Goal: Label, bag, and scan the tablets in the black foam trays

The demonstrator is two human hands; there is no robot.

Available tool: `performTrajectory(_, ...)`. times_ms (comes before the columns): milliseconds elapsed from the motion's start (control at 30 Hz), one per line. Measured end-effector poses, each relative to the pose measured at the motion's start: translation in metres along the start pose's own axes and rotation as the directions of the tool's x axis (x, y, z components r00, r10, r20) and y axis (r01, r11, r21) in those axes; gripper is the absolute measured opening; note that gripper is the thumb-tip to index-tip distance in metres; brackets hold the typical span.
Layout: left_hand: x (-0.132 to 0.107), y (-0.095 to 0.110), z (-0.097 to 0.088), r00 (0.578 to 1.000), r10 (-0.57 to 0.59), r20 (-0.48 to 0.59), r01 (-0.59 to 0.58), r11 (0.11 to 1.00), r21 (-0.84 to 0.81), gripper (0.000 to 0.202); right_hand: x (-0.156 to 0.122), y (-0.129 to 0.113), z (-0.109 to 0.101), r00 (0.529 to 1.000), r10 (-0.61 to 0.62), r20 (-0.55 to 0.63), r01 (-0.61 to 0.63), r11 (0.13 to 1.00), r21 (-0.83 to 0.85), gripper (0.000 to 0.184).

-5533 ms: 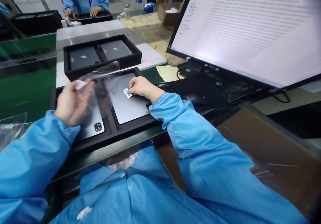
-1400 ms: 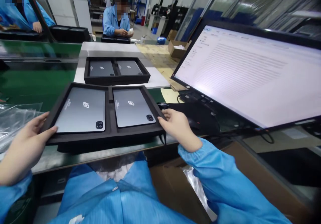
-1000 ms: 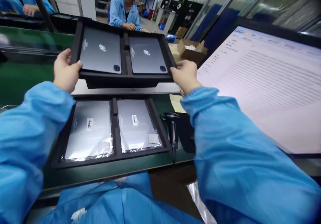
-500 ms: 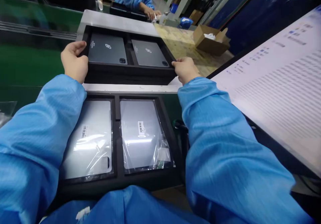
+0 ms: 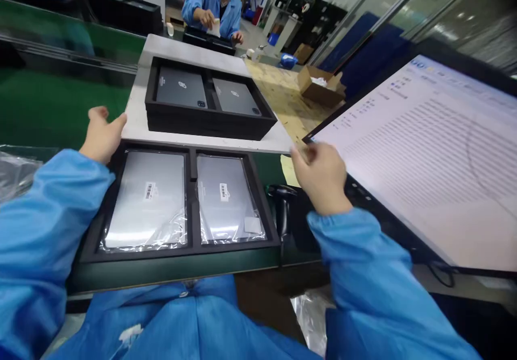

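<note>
A black tray [image 5: 189, 249] lies right in front of me with two grey tablets in clear film, the left tablet [image 5: 147, 198] and the right tablet [image 5: 226, 196], each with a barcode label. Farther off, a stack of black trays [image 5: 205, 120] with two bare grey tablets sits on a white board [image 5: 137, 118]. My left hand [image 5: 100, 134] hovers open at the near tray's far left corner, holding nothing. My right hand [image 5: 321, 177] is in the air right of the trays, blurred, fingers loosely curled and empty as far as I can see.
A big tilted monitor [image 5: 424, 150] fills the right side, with a black barcode scanner [image 5: 280, 198] below my right hand. Crumpled clear film [image 5: 16, 169] lies at the left on the green belt [image 5: 52, 101]. A person in a blue coat [image 5: 212, 5] works at the far end, near a cardboard box [image 5: 321, 85].
I have set the tray with the bare tablets down on the stack at the back and let go; both hands have drawn back toward me, near the tray of film-wrapped tablets.
</note>
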State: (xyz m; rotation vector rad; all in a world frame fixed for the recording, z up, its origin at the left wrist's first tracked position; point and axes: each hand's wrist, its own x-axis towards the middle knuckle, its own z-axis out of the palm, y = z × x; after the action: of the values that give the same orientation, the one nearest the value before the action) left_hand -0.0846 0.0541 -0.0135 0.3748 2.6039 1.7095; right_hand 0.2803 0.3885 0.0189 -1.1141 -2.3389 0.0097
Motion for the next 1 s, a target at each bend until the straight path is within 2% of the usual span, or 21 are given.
performTrajectory(33,-0.014,-0.009,-0.011,0.998,-0.042,-0.035,0.043,0.998,0.043,0.065,-0.025,0.013,-0.013,0.997,0.078,0.016,-0.077,0.995,-0.063,0.043)
performTrajectory(100,-0.038,-0.025,-0.023,0.992,-0.124,-0.019,0.125,0.991,0.045,0.062,-0.066,0.032,-0.024,0.956,0.23,0.182,-0.207,0.969,-0.138,0.047)
performTrajectory(167,-0.051,-0.037,-0.024,0.989,-0.135,0.062,0.138,0.989,-0.046,0.058,-0.092,0.037,-0.019,0.873,0.331,0.357,-0.319,0.943,-0.096,0.046)
performTrajectory(200,-0.053,-0.041,-0.022,0.989,-0.12,0.091,0.129,0.986,-0.103,0.054,-0.1,0.034,-0.012,0.83,0.359,0.427,-0.393,0.92,-0.009,0.043)
performTrajectory(233,-0.053,-0.044,-0.02,0.989,-0.104,0.104,0.119,0.98,-0.156,0.048,-0.103,0.029,-0.003,0.786,0.383,0.486,-0.489,0.865,0.11,0.037)
performTrajectory(267,-0.052,-0.047,-0.017,0.99,-0.094,0.103,0.114,0.973,-0.203,0.044,-0.103,0.021,0.005,0.732,0.407,0.546,-0.598,0.768,0.229,0.032)
performTrajectory(333,-0.046,-0.051,-0.013,0.992,-0.097,0.085,0.117,0.955,-0.274,0.04,-0.092,0.003,0.016,0.601,0.432,0.672,-0.778,0.507,0.37,0.023)
performTrajectory(367,-0.043,-0.053,-0.012,0.992,-0.098,0.075,0.116,0.948,-0.296,0.042,-0.083,-0.007,0.017,0.553,0.442,0.706,-0.824,0.412,0.388,0.02)
performTrajectory(400,-0.04,-0.055,-0.01,0.993,-0.092,0.073,0.11,0.945,-0.306,0.045,-0.072,-0.017,0.015,0.543,0.454,0.707,-0.836,0.375,0.401,0.018)
performTrajectory(433,-0.037,-0.056,-0.009,0.994,-0.084,0.076,0.103,0.946,-0.307,0.05,-0.061,-0.027,0.011,0.58,0.452,0.678,-0.811,0.399,0.428,0.016)
performTrajectory(500,-0.032,-0.06,-0.006,0.993,-0.064,0.099,0.09,0.953,-0.289,0.055,-0.045,-0.054,-0.003,0.747,0.356,0.562,-0.65,0.567,0.505,0.013)
performTrajectory(533,-0.03,-0.063,-0.004,0.993,-0.049,0.109,0.078,0.957,-0.281,0.057,-0.04,-0.071,-0.012,0.824,0.241,0.513,-0.523,0.674,0.523,0.013)
performTrajectory(567,-0.028,-0.065,-0.003,0.993,-0.034,0.116,0.065,0.959,-0.277,0.058,-0.039,-0.091,-0.02,0.866,0.089,0.492,-0.374,0.767,0.521,0.015)
performTrajectory(600,-0.027,-0.067,-0.001,0.993,-0.022,0.119,0.054,0.959,-0.277,0.059,-0.041,-0.114,-0.026,0.865,-0.074,0.497,-0.214,0.84,0.499,0.016)
performTrajectory(633,-0.025,-0.069,0.0,0.993,-0.013,0.121,0.047,0.959,-0.279,0.06,-0.044,-0.139,-0.031,0.82,-0.229,0.525,-0.053,0.883,0.467,0.017)
performTrajectory(700,-0.023,-0.072,0.002,0.991,0.001,0.132,0.037,0.957,-0.287,0.061,-0.055,-0.189,-0.035,0.663,-0.463,0.588,0.235,0.875,0.423,0.015)
performTrajectory(767,-0.022,-0.074,0.004,0.99,0.008,0.143,0.035,0.955,-0.294,0.06,-0.065,-0.229,-0.031,0.506,-0.574,0.643,0.435,0.814,0.385,0.015)
performTrajectory(800,-0.022,-0.074,0.005,0.989,0.011,0.146,0.034,0.954,-0.296,0.059,-0.068,-0.244,-0.027,0.452,-0.592,0.667,0.497,0.788,0.362,0.015)
performTrajectory(867,-0.022,-0.074,0.007,0.99,0.011,0.144,0.032,0.955,-0.295,0.057,-0.07,-0.26,-0.019,0.396,-0.583,0.71,0.559,0.766,0.317,0.015)
performTrajectory(1000,-0.022,-0.074,0.011,0.991,0.009,0.132,0.028,0.962,-0.273,0.058,-0.069,-0.266,-0.009,0.37,-0.553,0.747,0.589,0.761,0.271,0.013)
